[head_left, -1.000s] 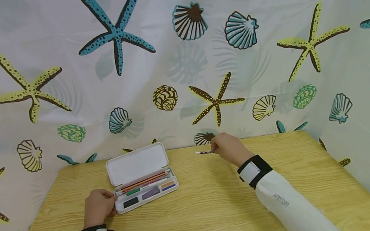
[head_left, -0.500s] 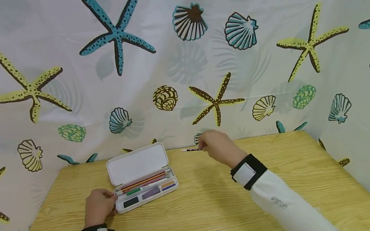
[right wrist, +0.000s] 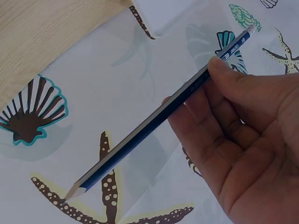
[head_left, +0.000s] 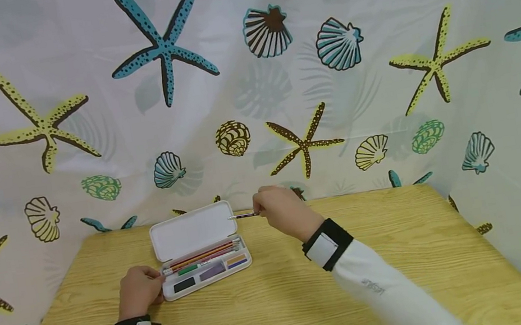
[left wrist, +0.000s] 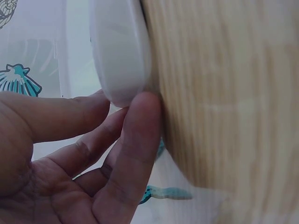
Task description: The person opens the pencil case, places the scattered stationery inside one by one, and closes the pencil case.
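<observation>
My left hand (head_left: 138, 288) holds the left end of an open white pencil case (head_left: 193, 231) on the wooden table. In the left wrist view, thumb and fingers pinch the rounded end of the case. Pencils (head_left: 201, 256) lie in its back section, with a green piece beside them; a black block (head_left: 184, 285), a purple block (head_left: 212, 271) and an orange-and-blue eraser (head_left: 237, 260) lie in front. My right hand (head_left: 286, 212) pinches a blue and silver pencil (right wrist: 140, 128) between thumb and fingers, right of the raised lid. The pencil's sharpened tip points down-left in the right wrist view.
The wooden table (head_left: 283, 306) reaches back to a hanging white cloth (head_left: 249, 90) printed with starfish and shells. More of this cloth stands at both sides. Black bands with white plates circle both wrists.
My right hand has moved left with the pencil, whose far end now overlaps the lid's right edge in the head view. The left hand and the case have stayed in place.
</observation>
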The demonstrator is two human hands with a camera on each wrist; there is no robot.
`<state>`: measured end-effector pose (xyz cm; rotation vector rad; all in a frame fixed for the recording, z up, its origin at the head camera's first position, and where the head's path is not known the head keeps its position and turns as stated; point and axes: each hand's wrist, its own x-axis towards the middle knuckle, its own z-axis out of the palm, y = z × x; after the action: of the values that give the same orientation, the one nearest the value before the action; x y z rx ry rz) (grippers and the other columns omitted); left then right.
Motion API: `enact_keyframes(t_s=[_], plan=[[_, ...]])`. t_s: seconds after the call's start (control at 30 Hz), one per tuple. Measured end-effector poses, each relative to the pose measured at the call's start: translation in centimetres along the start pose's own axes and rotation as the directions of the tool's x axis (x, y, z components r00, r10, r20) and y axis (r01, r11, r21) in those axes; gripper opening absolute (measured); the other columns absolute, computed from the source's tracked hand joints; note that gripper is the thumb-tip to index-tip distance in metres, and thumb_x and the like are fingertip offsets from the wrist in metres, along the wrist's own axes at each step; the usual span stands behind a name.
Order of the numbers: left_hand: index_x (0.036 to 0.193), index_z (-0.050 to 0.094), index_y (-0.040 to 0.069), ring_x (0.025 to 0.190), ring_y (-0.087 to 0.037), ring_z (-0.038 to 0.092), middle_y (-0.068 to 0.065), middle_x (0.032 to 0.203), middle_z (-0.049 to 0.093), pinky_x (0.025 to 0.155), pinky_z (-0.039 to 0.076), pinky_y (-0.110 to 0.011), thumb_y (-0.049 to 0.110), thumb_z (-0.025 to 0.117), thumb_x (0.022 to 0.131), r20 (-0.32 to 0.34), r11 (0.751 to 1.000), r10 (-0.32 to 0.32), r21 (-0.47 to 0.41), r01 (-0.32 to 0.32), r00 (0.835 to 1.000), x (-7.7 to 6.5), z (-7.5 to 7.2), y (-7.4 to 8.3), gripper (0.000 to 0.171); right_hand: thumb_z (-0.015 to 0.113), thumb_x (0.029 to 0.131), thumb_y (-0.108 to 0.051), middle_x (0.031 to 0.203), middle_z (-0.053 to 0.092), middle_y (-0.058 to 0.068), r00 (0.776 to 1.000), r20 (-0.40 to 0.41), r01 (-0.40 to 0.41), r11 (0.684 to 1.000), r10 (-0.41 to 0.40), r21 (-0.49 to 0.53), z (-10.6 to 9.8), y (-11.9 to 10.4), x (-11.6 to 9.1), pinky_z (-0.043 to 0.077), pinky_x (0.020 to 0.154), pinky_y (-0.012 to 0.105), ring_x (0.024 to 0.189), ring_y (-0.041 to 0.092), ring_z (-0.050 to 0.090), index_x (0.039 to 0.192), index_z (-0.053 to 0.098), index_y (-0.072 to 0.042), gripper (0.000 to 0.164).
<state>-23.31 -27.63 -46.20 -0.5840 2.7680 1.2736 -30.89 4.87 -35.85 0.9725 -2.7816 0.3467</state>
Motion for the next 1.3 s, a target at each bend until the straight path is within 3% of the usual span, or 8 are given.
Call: enact_keyframes(t_s=[0.7, 1.3], plan=[[0.11, 0.065, -0.014, 0.061, -0.021, 0.061, -0.024, 0.091, 0.062, 0.056, 0.054, -0.029, 0.007, 0.064, 0.098, 0.006, 1.0, -0.005, -0.024, 0.005, 1.0, -0.1, 0.0, -0.3, 0.024, 0.07, 0.096, -0.004, 0.097, 0.071, 0.001, 0.984, 0.038, 0.175, 0.982, -0.173, -0.068, 2.4, -6.6, 2.4, 0.053, 0.077, 0.022, 0.092, 0.014, 0.066, 0.099, 0.075, -0.011, 0.01], [0.112, 0.065, -0.015, 0.061, -0.02, 0.062, -0.022, 0.09, 0.063, 0.055, 0.053, -0.028, 0.007, 0.064, 0.099, 0.014, 1.0, -0.01, -0.005, 0.01, 1.0, 0.4, 0.0, -0.4, 0.026, 0.073, 0.096, -0.008, 0.1, 0.071, -0.004, 0.979, 0.039, 0.203, 0.975, -0.2, -0.088, 4.0, -9.3, 4.1, 0.052, 0.076, 0.018, 0.094, 0.01, 0.067, 0.102, 0.076, -0.016, 0.01]])
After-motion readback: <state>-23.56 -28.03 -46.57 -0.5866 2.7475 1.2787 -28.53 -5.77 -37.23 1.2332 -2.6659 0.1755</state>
